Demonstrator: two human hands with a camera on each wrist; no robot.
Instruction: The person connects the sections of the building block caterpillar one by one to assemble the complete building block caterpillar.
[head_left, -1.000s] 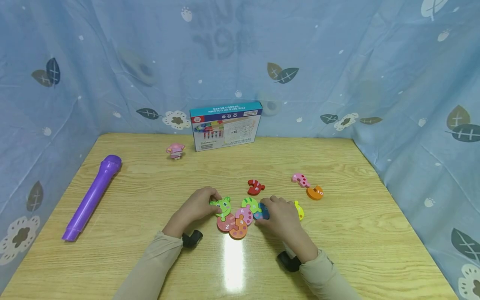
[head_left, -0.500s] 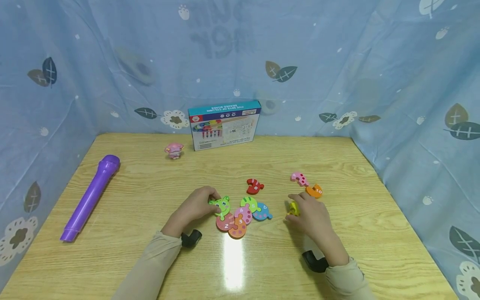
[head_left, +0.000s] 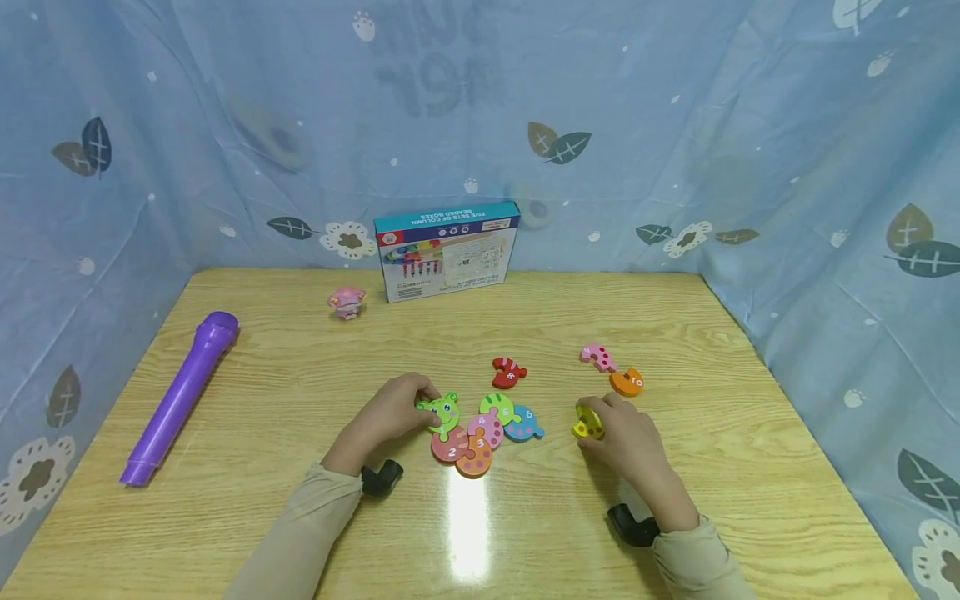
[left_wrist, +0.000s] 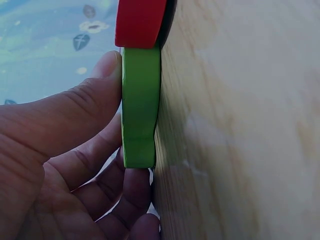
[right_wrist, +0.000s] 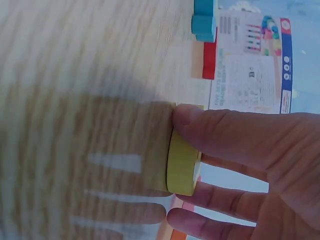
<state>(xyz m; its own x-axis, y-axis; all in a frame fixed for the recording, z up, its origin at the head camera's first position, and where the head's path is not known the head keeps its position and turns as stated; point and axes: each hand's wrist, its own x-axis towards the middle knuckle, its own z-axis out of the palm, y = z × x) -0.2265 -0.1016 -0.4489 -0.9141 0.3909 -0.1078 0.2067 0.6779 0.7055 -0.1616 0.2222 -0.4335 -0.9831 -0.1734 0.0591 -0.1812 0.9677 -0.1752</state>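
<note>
My left hand (head_left: pixel 390 411) pinches the green caterpillar-head puzzle piece (head_left: pixel 447 408), its thumb on the face in the left wrist view (left_wrist: pixel 140 95). Joined to that head is a curving row of numbered pieces: a reddish 2 (head_left: pixel 447 451), an orange 3 (head_left: pixel 472 461), a pink 4 (head_left: pixel 491 428), a green 5 (head_left: pixel 492 407) and a blue 6 (head_left: pixel 522 427). Right of the row, my right hand (head_left: pixel 628 442) grips a yellow puzzle piece (head_left: pixel 587 425) between thumb and fingers; the right wrist view shows the yellow edge (right_wrist: pixel 182 165) at the tabletop. Its number is not readable.
Loose pieces lie behind: a red 8 (head_left: pixel 507 375), a pink 9 (head_left: pixel 597 357) and an orange 10 (head_left: pixel 627 382). A cardboard box (head_left: pixel 450 258) stands at the back beside a small pink figurine (head_left: pixel 347 302). At left lies a purple toy microphone (head_left: pixel 180 400).
My right hand has left the blue 6, moved right and taken hold of the yellow piece, which has turned in its fingers. My left hand has stayed at the green head.
</note>
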